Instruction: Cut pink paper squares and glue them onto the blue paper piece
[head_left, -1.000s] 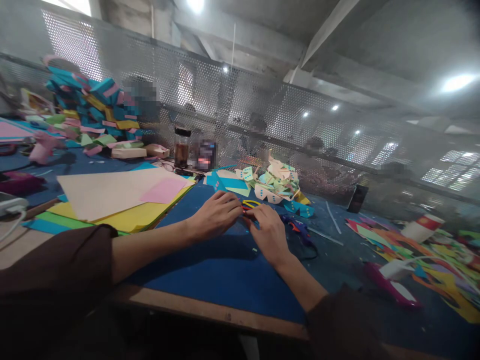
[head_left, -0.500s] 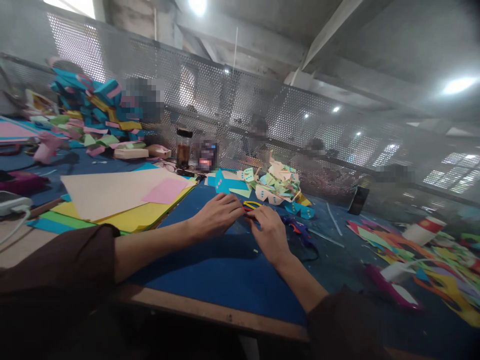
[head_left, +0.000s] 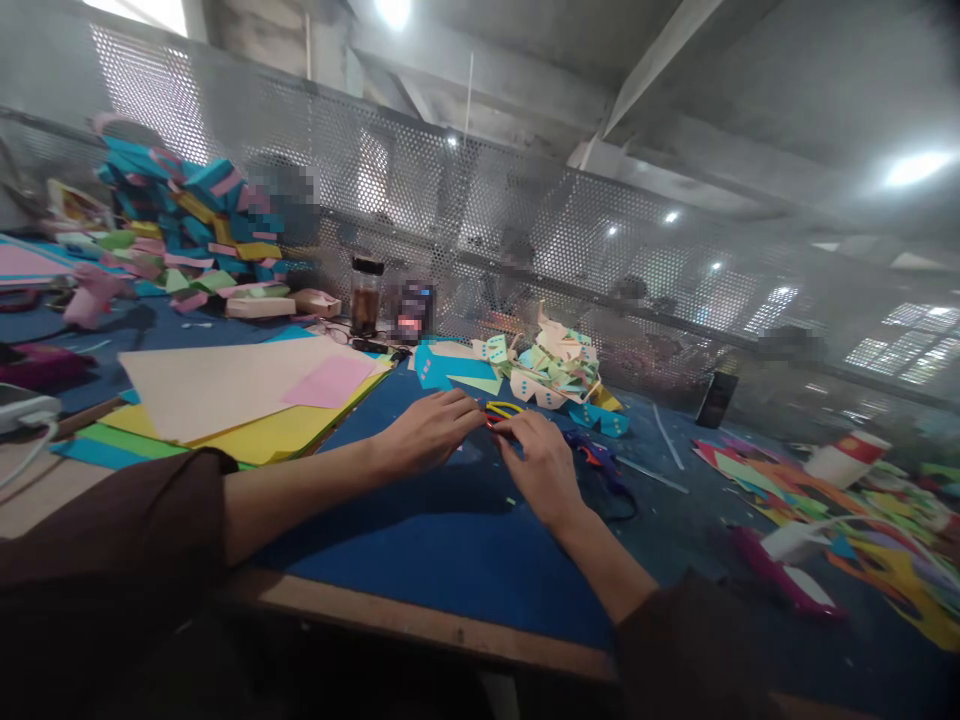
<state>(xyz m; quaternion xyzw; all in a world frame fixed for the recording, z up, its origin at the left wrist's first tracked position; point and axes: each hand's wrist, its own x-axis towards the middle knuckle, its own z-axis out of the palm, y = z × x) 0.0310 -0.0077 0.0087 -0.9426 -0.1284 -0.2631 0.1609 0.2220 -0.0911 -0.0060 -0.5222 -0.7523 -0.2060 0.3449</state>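
Observation:
My right hand (head_left: 541, 462) is closed around what look like scissors with yellow and red handles (head_left: 504, 408), which show partly above its fingers. My left hand (head_left: 431, 430) meets them from the other side, its fingers curled down and pressed together. Whatever lies under those left fingertips is hidden. Just beyond the hands, blue paper pieces with a few pink marks (head_left: 442, 368) lie flat beside a heap of small cut paper shapes (head_left: 559, 365). To the right of my right hand rests a dark blue glue gun (head_left: 604, 462) with orange parts.
At left, large paper sheets (head_left: 225, 385) are stacked. A drink bottle (head_left: 366, 298) and a phone (head_left: 416, 312) stand behind. A purple-edged power strip (head_left: 787, 572), paper scraps and a paper cup (head_left: 847, 460) are at right. A perforated metal screen (head_left: 435, 215) bounds the back.
A pointed blue paper piece that stuck up beyond my left hand no longer shows its points; flat blue paper shows there now. Both hands stay nearly in place.

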